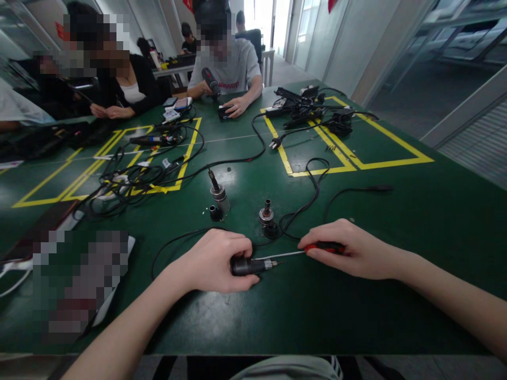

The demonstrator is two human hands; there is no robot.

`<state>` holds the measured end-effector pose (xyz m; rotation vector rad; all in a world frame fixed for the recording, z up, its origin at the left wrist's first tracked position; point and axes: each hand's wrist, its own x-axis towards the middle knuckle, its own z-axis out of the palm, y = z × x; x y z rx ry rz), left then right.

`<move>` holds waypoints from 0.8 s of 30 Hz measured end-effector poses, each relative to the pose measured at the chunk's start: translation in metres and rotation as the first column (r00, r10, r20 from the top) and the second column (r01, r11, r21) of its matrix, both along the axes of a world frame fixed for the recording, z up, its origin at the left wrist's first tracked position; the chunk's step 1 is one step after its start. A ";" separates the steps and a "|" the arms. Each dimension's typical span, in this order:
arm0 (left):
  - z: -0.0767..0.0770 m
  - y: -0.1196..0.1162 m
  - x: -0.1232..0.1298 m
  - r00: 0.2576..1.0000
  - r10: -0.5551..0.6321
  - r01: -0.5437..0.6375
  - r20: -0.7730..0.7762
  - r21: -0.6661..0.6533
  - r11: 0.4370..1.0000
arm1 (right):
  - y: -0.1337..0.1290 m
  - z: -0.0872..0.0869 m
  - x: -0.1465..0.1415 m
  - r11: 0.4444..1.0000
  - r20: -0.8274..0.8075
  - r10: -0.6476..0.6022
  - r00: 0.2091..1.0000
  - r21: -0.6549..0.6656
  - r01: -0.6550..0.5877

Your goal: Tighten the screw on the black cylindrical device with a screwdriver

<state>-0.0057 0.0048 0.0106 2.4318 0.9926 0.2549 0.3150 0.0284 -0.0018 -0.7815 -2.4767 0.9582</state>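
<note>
My left hand (222, 259) is closed around a dark cylindrical rotary tool (259, 265), which lies low over the green table with its thin metal tip pointing right. In my right hand (348, 248) is a screwdriver (325, 247) with a red and black handle. Its long shaft runs left to the tool's body, near my left fingers; the very tip is hard to make out. Just beyond my hands stand two metal motor parts, one with a tall shaft (218, 194) and a shorter one (266, 212). A black ring-like cap (215, 213) and another black cap (271, 230) lie beside them.
Black cables (127, 182) are heaped at the left, and a pile of black devices with cords (301, 108) lies at the far right. A blurred-out phone-like item (113, 285) is near my left forearm. Across the table a person (233, 68) holds a power drill (210, 80).
</note>
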 end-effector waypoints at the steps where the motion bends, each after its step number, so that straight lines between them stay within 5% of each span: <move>1: 0.000 0.000 0.000 1.000 0.000 0.000 0.000 0.001 1.000 | 0.000 0.001 0.000 1.000 0.003 -0.002 1.000 -0.002 0.002; 12: -0.002 0.000 -0.001 1.000 0.004 -0.003 0.030 -0.031 1.000 | 0.001 -0.013 0.005 0.998 -0.096 -0.052 0.994 -0.040 0.048; 24: -0.002 0.000 -0.001 0.999 0.006 -0.005 0.041 -0.041 0.999 | 0.001 -0.002 0.000 1.000 -0.011 0.008 1.000 -0.028 -0.008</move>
